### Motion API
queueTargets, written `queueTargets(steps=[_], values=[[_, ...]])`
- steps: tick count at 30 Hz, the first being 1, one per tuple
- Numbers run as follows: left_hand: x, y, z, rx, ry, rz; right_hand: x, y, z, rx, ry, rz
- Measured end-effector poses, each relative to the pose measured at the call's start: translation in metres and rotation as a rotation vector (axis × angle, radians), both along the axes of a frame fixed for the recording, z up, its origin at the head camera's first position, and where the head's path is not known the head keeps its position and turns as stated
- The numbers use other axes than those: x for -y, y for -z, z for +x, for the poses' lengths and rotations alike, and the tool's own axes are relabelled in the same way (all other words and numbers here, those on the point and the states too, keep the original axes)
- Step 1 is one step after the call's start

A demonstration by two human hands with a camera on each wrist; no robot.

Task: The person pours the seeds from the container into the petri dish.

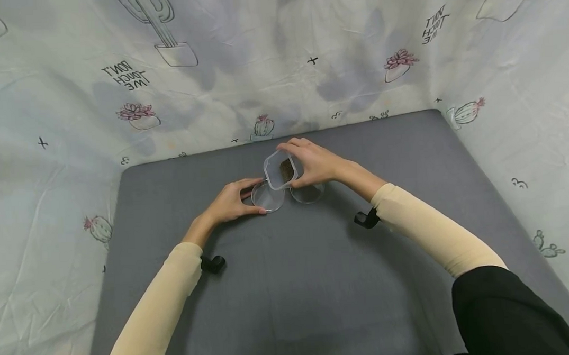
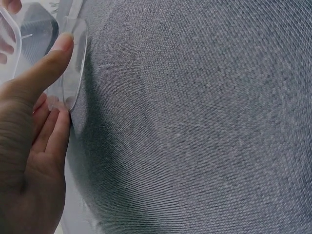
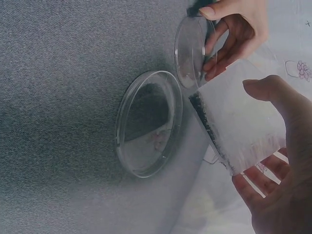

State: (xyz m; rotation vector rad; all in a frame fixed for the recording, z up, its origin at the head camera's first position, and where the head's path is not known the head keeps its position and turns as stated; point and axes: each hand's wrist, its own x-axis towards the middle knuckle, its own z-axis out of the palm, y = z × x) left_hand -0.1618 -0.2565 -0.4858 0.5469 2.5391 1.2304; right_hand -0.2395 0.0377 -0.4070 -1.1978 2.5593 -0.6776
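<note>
My left hand [image 1: 228, 202] holds a clear round petri dish [image 1: 268, 198] by its edge, thumb on the near side and fingers on the far side. Above the dishes, my right hand [image 1: 314, 160] grips a translucent square plastic container [image 1: 272, 170] by its sides. Dark brown granules [image 1: 287, 169] lie gathered toward one side of that tilted container, which overlaps the held dish's rim in the head view. A second clear petri dish [image 3: 148, 124] rests on the grey surface just right of the first, partly hidden by the right hand in the head view.
The grey cloth-covered table [image 1: 279, 283] ends at the back against a pale curtain [image 1: 269, 51] printed with cacti, which also hangs at both sides. A black wrist mount [image 1: 214, 264] sticks out from the left forearm, and another black mount [image 1: 366, 219] from the right.
</note>
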Motion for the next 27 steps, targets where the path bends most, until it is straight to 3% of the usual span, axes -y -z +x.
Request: queueTargets(steps=[11, 27], values=[[0.0000, 0.0104, 0.0077, 0.006, -0.002, 0.001, 0.0029, 0.0065, 0.0034, -0.002, -0.017, 0.024], [-0.0022, 0.0037, 0.0023, 0.001, -0.022, -0.009, 0.0044, -0.0013, -0.0014, -0.018, -0.012, 0.027]])
